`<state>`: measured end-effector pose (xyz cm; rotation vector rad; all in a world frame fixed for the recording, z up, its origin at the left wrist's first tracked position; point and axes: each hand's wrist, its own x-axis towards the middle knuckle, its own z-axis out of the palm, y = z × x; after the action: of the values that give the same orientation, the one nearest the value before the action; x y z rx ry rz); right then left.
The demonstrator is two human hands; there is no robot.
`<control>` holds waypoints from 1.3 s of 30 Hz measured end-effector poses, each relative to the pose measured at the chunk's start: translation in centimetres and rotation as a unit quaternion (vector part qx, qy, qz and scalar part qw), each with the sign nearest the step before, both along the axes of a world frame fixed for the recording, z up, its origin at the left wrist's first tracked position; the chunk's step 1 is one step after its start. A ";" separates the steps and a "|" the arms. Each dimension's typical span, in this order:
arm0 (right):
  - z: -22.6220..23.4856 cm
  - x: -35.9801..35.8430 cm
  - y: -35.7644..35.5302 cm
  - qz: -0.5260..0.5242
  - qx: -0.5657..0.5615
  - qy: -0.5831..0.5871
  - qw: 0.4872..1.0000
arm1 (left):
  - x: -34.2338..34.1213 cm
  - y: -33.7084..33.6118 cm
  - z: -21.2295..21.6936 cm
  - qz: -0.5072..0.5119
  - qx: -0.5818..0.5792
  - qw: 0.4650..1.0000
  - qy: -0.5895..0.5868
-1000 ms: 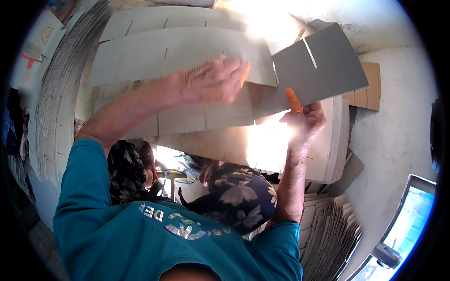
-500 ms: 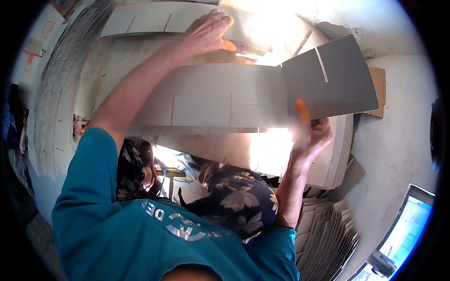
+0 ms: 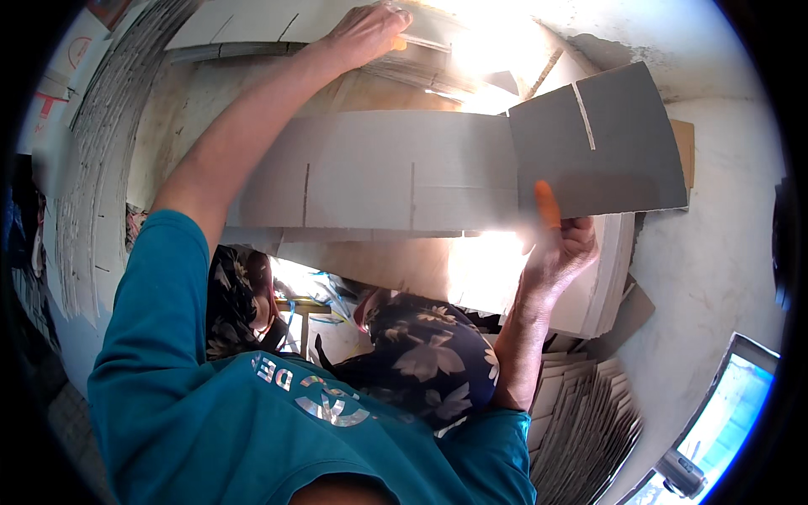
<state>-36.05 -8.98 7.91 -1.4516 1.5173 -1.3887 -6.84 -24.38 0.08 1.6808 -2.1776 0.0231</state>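
My right hand [image 3: 569,246] grips the lower edge of a long slotted cardboard strip [image 3: 362,172]. An orange cover on its thumb presses the front face beside a crease. Left of the crease the strip is pale; its right end is a darker grey panel [image 3: 619,156], angled upward, with one slot. At the far side, my left hand [image 3: 366,35] is closed at the edge of another pale slotted cardboard strip [image 3: 244,23]. Orange shows on its thumb as well, and its fingertips are partly lost in glare.
A wooden board [image 3: 370,265] lies under the strips. Stacked cardboard sheets [image 3: 101,168] rise at the left, and more cardboard pieces [image 3: 581,421] stand on edge at the lower right. A pale wall [image 3: 707,269] borders the right. Strong light washes out the far middle.
My left hand has moved farther away and slightly left, and the far strip has shifted with it. My right hand and the near strip have barely moved.
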 end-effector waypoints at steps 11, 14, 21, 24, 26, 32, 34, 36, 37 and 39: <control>-1.5 -0.3 1.1 0.085 -0.069 0.033 0.993 | -2.1 4.4 6.5 -0.130 -0.176 0.973 -0.069; -2.0 0.1 1.1 0.124 -0.047 -0.017 0.991 | -3.0 5.4 7.7 -0.084 -0.212 0.964 -0.138; -0.9 1.4 0.7 0.166 0.026 -0.326 0.930 | -4.8 8.5 9.7 -0.121 -0.207 0.958 -0.155; 0.1 1.8 0.8 0.153 0.022 -0.204 0.967 | -5.2 9.5 10.2 -0.133 -0.196 0.958 -0.163; 0.8 2.0 0.7 0.112 0.008 0.032 0.993 | -5.3 10.2 10.7 -0.136 -0.191 0.959 -0.159; 4.3 3.1 0.3 0.068 -0.107 0.416 0.901 | -6.4 13.3 12.8 -0.213 -0.141 0.964 -0.071; 5.3 2.8 0.1 0.076 -0.057 0.467 0.879 | -7.1 14.9 14.2 -0.235 -0.104 0.966 -0.031; 5.9 2.6 -0.2 0.125 -0.065 0.524 0.840 | -5.8 13.7 12.7 -0.262 -0.110 0.958 0.026; 6.2 2.5 -0.4 0.145 -0.065 0.552 0.819 | -5.1 12.6 11.4 -0.279 -0.112 0.952 0.056; 8.0 5.0 -1.4 0.201 0.098 0.585 0.780 | -3.6 11.5 10.1 -0.224 -0.031 0.974 0.035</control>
<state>-31.01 -10.35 15.94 -2.4771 1.7164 0.0880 -10.42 -12.93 10.19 1.1076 -2.4221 -0.0883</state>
